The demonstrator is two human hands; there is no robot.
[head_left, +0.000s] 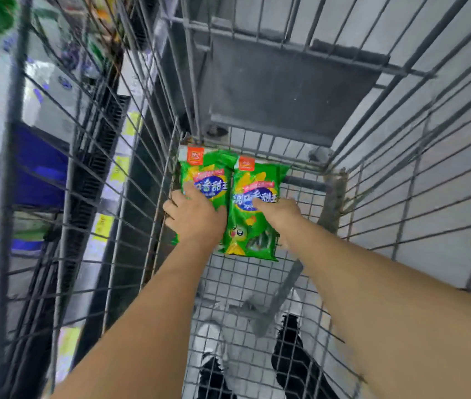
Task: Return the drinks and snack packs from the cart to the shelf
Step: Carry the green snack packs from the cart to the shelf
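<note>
Two bare forearms fill the lower frame, reaching down into the grey wire-mesh shopping cart [257,283]. At mid-frame, two green plastic snack packs lie side by side, touching, on the cart's mesh floor against its far end. The left hand [195,216] lies on the left green snack pack [209,171], fingers curling over its lower half, apparently closing to grasp it. The right hand [278,211] presses the right green snack pack [250,223], fingers extended across its face; whether the thumb hooks the edge I cannot tell. To lift cleanly, I'd judge each hand should pinch its pack by the outer edge and raise it straight up, clear of the wires. The blurred store shelf [41,139] waits at the left of the frame.
</note>
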